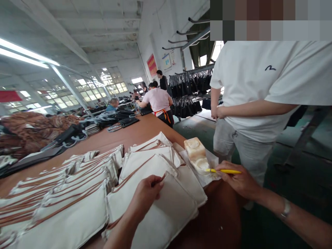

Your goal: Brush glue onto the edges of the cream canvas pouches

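Note:
My left hand (148,191) is closed in a pinch at the top corner of a cream-white fabric bag piece (171,211), where a bit of brown trim shows at the fingertips. Between the fingers and thumb of my right hand (241,181) is a thin yellow brush (229,171). Its tip reaches into the near opening of a stained plastic container (195,152) with whitish paste inside; the bristles cannot be made out. That container rests on a white sheet (214,160) at the table's right edge. More cream pieces with brown edging (147,169) lie under and beyond my left hand.
Overlapping rows of cream pieces (75,207) cover the left of the brown table (145,126). Black bags (124,122) lie further back. A person in a white shirt (249,76) stands close at the right edge. Black bags hang on a rack (185,86) behind.

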Action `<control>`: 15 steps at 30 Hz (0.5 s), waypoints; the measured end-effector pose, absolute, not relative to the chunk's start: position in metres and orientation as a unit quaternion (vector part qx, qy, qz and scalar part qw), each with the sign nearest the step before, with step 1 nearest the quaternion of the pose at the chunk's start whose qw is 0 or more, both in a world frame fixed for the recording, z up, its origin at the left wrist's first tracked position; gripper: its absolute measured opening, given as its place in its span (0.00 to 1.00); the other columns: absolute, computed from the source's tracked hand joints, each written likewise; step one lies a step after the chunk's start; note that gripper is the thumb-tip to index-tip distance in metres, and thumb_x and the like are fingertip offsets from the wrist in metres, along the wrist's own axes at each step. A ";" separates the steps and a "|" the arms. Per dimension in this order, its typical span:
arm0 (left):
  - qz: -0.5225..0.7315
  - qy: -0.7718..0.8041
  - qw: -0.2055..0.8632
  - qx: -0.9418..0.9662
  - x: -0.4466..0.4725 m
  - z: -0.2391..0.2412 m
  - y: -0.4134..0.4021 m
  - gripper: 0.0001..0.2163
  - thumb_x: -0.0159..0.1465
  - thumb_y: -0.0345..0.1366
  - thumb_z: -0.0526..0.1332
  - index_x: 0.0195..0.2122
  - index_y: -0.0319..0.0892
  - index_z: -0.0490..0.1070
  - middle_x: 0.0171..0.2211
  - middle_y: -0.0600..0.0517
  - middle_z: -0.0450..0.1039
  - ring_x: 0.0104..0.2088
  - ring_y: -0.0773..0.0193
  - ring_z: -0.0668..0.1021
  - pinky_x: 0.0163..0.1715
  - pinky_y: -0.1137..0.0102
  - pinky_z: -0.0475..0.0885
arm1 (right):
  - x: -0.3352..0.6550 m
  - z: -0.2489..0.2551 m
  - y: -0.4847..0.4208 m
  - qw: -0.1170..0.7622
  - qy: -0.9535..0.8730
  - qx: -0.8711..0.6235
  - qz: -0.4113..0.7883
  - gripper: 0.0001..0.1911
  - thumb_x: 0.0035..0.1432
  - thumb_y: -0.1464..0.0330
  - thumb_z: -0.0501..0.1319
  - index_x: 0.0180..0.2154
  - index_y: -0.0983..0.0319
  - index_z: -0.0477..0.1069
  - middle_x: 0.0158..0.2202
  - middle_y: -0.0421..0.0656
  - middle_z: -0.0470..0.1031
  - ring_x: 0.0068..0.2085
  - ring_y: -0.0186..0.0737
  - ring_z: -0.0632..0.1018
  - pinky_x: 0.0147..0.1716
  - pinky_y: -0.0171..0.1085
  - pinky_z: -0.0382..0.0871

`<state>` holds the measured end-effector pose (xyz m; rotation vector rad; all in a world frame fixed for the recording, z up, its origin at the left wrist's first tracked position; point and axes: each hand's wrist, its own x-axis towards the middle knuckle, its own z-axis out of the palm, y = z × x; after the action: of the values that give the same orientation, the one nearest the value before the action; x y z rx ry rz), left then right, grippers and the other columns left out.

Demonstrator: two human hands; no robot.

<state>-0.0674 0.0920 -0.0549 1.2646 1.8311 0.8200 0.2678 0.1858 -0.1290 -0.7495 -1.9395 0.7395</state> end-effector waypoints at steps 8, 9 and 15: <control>0.373 0.680 0.393 0.494 -0.049 -0.064 0.071 0.20 0.55 0.48 0.63 0.41 0.38 0.77 0.27 0.51 0.71 0.28 0.65 0.69 0.27 0.72 0.67 | 0.203 -0.063 0.149 0.563 -0.556 -0.309 0.528 0.16 0.62 0.55 0.62 0.37 0.62 0.68 0.21 0.36 0.65 0.18 0.31 0.64 0.15 0.29 0.56; 0.376 0.678 0.390 0.496 -0.047 -0.066 0.069 0.20 0.55 0.48 0.63 0.41 0.38 0.77 0.27 0.51 0.71 0.28 0.65 0.70 0.27 0.72 0.67 | 0.196 -0.059 0.146 0.558 -0.564 -0.302 0.529 0.17 0.61 0.55 0.62 0.37 0.63 0.68 0.21 0.36 0.64 0.18 0.31 0.64 0.15 0.29 0.56; 0.389 0.669 0.379 0.507 -0.037 -0.063 0.055 0.18 0.55 0.47 0.64 0.41 0.40 0.79 0.29 0.51 0.71 0.27 0.65 0.70 0.26 0.72 0.67 | 0.174 -0.050 0.141 0.549 -0.640 -0.293 0.451 0.18 0.61 0.54 0.61 0.34 0.64 0.69 0.21 0.38 0.64 0.21 0.33 0.65 0.19 0.31 0.59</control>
<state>-0.0368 0.0546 -0.0633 1.2943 1.7095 0.9940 0.1736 0.1411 -0.0500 -0.6937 -1.5152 1.0674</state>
